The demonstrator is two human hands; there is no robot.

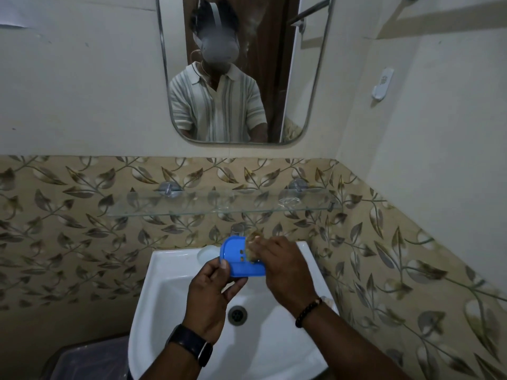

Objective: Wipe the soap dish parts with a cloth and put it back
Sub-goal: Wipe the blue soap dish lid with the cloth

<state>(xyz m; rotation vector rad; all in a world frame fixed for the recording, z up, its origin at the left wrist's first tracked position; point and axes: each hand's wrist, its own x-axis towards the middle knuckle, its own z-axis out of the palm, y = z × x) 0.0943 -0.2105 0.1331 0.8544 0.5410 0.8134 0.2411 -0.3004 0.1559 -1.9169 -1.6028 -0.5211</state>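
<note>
A blue plastic soap dish part (236, 256) with small slots is held over the white sink (164, 275). My left hand (212, 294) pinches its left edge between thumb and fingers. My right hand (285, 270) presses a small beige cloth (253, 242) against the right side of the blue part; most of the cloth is hidden under my fingers. Both hands hover above the basin, in front of the tap (238, 229).
A glass shelf (219, 205) hangs on the leaf-patterned tiles above the tap. A mirror (236, 69) is higher up and reflects a person in a striped shirt. The drain (237, 315) lies below my hands. A dark bin (87, 360) stands at lower left.
</note>
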